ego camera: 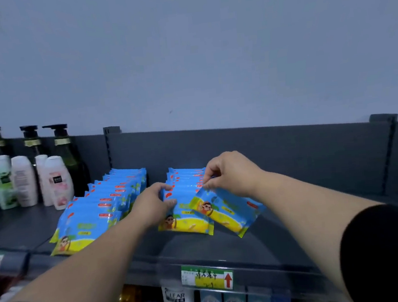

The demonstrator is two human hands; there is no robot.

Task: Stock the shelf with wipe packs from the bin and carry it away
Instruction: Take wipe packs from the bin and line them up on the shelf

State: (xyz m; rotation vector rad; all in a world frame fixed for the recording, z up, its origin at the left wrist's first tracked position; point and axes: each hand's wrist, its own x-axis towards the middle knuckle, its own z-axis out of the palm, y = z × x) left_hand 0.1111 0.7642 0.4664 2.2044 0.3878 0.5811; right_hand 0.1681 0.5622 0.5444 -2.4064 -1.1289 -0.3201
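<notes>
Wipe pack (229, 212) in blue and yellow sits at the front of the top shelf (296, 226), askew. Its long edge runs from upper left, under the fingers, down to the right, and one corner points at the camera. The cartoon figure is at its left end and the red mark at its right. The right hand (231, 174) pinches its upper left edge between thumb and curled fingertips. Whether the pack's low corner rests on the shelf or hangs just above it cannot be told. Its left end overlaps the front pack (185, 220) of the right row, which lies square to the shelf edge, yellow band nearest. The left hand (153, 203) grips that front pack's left side, fingers curled round it. The hand hides the pack's upper left part.

Just left is a fuller row of packs (97, 208), overlapping like tiles back to the rear panel. Bottles (27, 180) stand further left, cut off at the frame edge. A price tag (207, 277) on the shelf lip is blurred, with only its red arrow clear.
</notes>
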